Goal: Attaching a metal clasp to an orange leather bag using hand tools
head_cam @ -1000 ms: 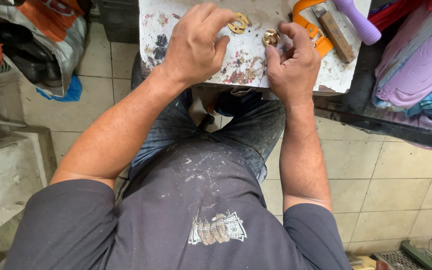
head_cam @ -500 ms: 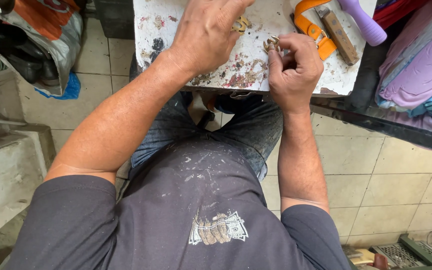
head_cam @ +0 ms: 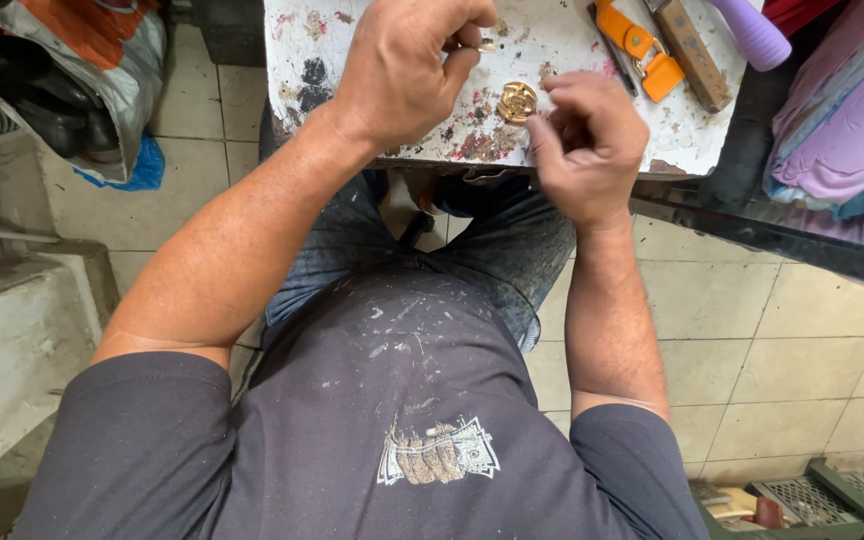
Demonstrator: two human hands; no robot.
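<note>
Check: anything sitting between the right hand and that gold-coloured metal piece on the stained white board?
Nothing visible. The gold metal piece lies bare on the white board, just left of the right hand; its fingertips are beside it. The left hand is further left, apart.

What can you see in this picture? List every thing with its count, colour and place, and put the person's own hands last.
Worktop: one, white, paint-stained, top centre.
Metal piece: one, gold, on the worktop between the hands.
Strap with buckle: one, orange, worktop right.
Wooden block: one, brown, beside the strap.
Handle: one, purple, top right.
Fabric: pile, pink and purple, right edge.
Bag: one, grey and orange, top left.
Crate: one, green, bottom right.
Left hand: pinching something small, too small to tell.
Right hand: curled, beside the metal piece.
</note>
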